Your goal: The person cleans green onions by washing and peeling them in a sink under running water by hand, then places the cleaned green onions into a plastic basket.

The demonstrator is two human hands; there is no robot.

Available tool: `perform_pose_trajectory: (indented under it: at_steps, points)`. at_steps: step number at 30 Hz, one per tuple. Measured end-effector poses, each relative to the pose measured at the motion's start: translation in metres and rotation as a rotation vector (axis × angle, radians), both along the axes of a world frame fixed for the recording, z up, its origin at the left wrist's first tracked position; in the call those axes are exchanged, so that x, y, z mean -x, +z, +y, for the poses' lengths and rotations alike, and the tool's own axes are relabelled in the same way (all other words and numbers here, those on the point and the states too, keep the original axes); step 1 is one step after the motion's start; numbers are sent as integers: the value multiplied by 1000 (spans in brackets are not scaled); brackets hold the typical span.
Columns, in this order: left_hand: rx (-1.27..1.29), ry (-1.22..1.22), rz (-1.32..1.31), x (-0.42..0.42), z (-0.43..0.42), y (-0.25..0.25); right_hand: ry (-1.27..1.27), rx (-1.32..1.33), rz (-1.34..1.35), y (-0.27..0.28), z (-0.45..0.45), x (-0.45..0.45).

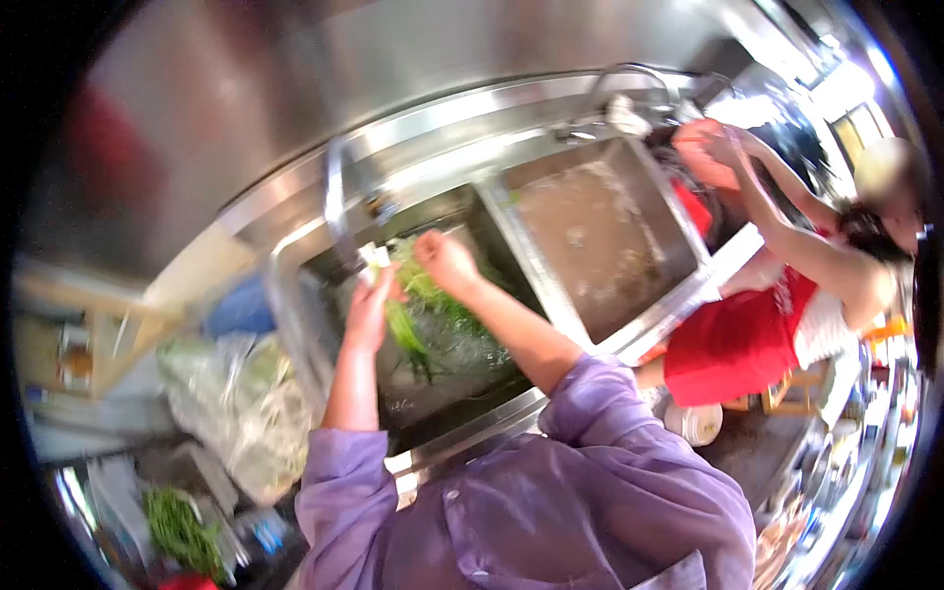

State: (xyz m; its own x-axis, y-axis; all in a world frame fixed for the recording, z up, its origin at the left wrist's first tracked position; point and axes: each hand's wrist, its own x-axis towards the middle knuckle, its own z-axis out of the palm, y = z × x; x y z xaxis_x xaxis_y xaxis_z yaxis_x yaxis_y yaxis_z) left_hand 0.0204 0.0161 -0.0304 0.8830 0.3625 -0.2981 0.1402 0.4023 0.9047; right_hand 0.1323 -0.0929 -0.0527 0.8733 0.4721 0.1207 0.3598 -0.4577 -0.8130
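My left hand (pixel 369 307) is closed round a bunch of leafy greens (pixel 405 332), above the left sink basin. White stem ends stick up past the fingers, and the green leaves hang down towards the water. To its right, my right hand (pixel 447 262) is curled shut over the same basin, apart from the left. What it holds, if anything, I cannot make out. Loose greens (pixel 454 313) float in the water below both hands. The metal faucet (pixel 336 197) stands just behind my left hand.
The right basin (pixel 688 236) holds brownish, foamy water. At the right, a person in a red apron (pixel 733 344) handles an orange-red container (pixel 703 149). A clear plastic bag of produce (pixel 251 403) lies left of the sink; green vegetables (pixel 182 531) sit lower left.
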Motion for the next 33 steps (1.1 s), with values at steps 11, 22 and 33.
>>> perform_pose_trajectory:
  at_steps: [11,22,33]
  points:
    - [-240,-62,-150,12,3,22,-13,-49,212,3,-92,-12]
    - [-168,-44,-138,24,5,27,229,-204,120,51,-55,24]
    - [-19,-105,-187,-22,12,23,404,-182,769,73,44,11]
